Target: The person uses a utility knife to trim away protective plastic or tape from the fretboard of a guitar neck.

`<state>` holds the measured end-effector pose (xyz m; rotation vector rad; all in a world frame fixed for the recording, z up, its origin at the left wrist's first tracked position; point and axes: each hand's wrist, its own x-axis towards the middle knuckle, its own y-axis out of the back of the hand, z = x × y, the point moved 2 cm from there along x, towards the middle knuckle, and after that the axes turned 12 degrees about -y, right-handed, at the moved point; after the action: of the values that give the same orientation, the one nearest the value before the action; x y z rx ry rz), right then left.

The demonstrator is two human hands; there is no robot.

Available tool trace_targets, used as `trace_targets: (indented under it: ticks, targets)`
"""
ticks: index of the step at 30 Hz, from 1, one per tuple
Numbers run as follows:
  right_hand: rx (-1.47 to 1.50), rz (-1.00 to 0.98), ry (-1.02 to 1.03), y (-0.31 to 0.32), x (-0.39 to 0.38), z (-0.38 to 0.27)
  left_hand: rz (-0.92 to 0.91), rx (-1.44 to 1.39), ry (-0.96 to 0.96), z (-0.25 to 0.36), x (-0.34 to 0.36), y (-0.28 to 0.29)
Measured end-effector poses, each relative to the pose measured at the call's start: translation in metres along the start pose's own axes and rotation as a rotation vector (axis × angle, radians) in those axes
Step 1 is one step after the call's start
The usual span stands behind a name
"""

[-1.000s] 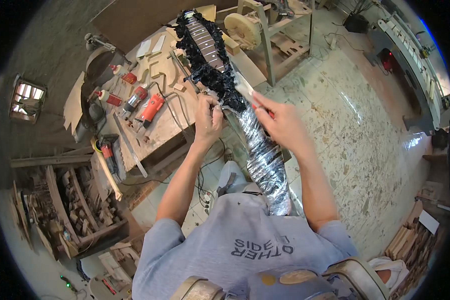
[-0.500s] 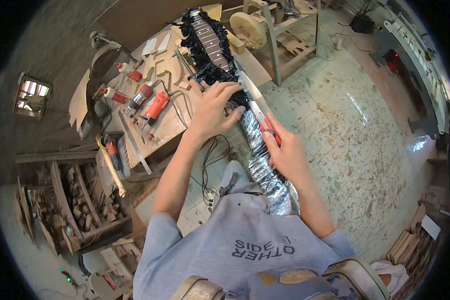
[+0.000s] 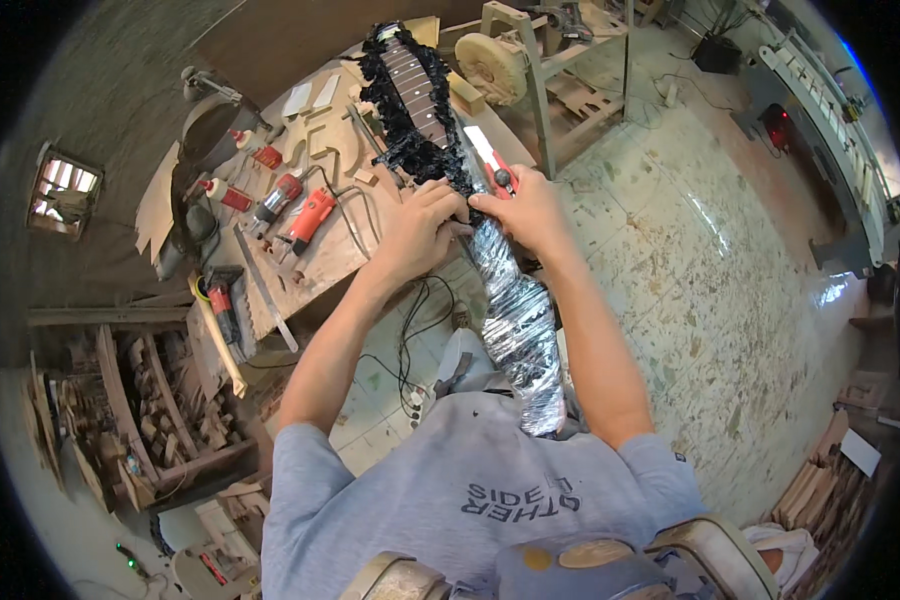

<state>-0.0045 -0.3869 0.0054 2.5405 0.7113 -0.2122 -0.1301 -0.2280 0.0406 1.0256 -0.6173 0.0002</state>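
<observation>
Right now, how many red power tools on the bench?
2 clear: a red drill and a red-orange tool, side by side on the workbench, left of the left hand. Clutter may hide more.

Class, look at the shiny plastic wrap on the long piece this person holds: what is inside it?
Where the plastic wrap is torn open, a dark guitar neck with pale frets shows. Below the left hand and right hand, the wrap hides everything.

Right hand (image 3: 530, 208) now higher up the guitar neck (image 3: 470, 200) than half a second ago, meeting the left hand (image 3: 425, 222) at the edge of the black wrapping (image 3: 395, 130), red-handled knife (image 3: 490, 160) now pointing far, blade over the neck
</observation>
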Motion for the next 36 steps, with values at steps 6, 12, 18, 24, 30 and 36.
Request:
trace_targets:
  ticks: [6, 12, 18, 24, 30, 36]
  targets:
    - [-0.173, 0.176, 0.24, -0.002, -0.018, -0.02, 0.174, -0.087, -0.021, 0.014, -0.025, -0.011]
    - [-0.135, 0.268, 0.212, -0.006, -0.016, -0.013, 0.21, -0.159, 0.074, 0.022, -0.05, -0.017]
    - [-0.12, 0.295, 0.209, -0.006, -0.015, -0.003, 0.132, -0.043, -0.05, 0.022, -0.072, -0.019]
    - [-0.082, 0.335, 0.308, -0.009, -0.01, 0.009, 0.032, 0.039, -0.081, 0.011, -0.08, -0.025]
    - [-0.024, 0.196, 0.183, -0.002, -0.015, 0.007, 0.237, -0.307, 0.331, 0.026, -0.043, 0.02]
    - [0.001, 0.197, 0.241, 0.009, -0.039, -0.01, 0.042, 0.287, 0.123, -0.005, 0.002, 0.016]
